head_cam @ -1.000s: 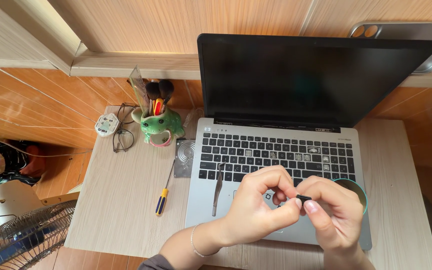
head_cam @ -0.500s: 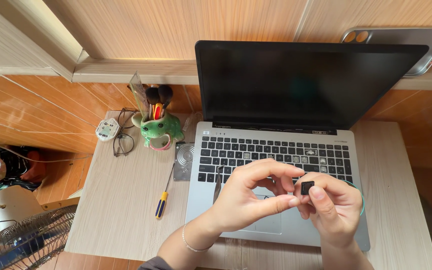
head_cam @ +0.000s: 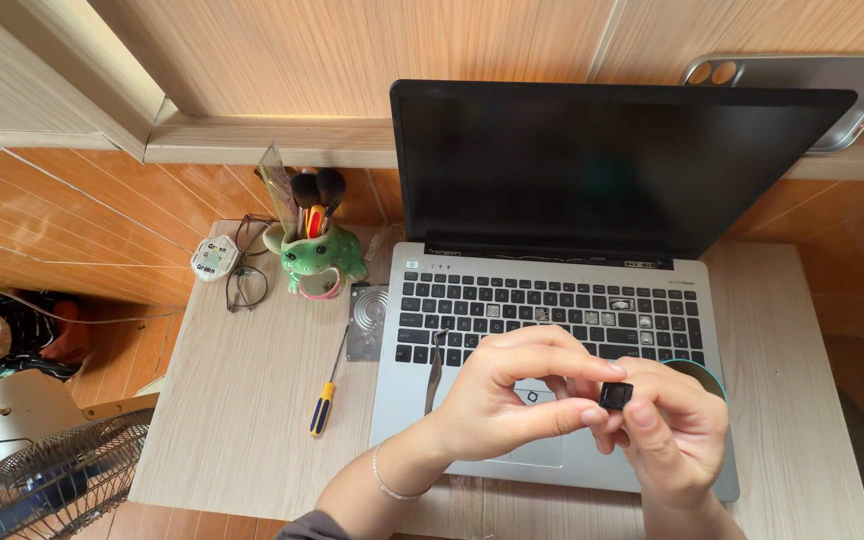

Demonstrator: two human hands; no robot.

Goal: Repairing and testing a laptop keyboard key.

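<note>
Both hands are meeting over the laptop's (head_cam: 552, 440) palm rest, pinching a small black keycap (head_cam: 615, 394) between them — the left hand (head_cam: 512, 400) gripping it with thumb and fingers, the right hand (head_cam: 674, 432) closing on it from the other side. Several keys are sitting bare in the keyboard (head_cam: 552, 312), so part of the stripping looks done, though most caps are remaining in place. Tweezers (head_cam: 434, 365) are lying on the laptop's left edge, and a screwdriver (head_cam: 328, 385) is resting on the desk (head_cam: 242, 400) — both untouched.
</note>
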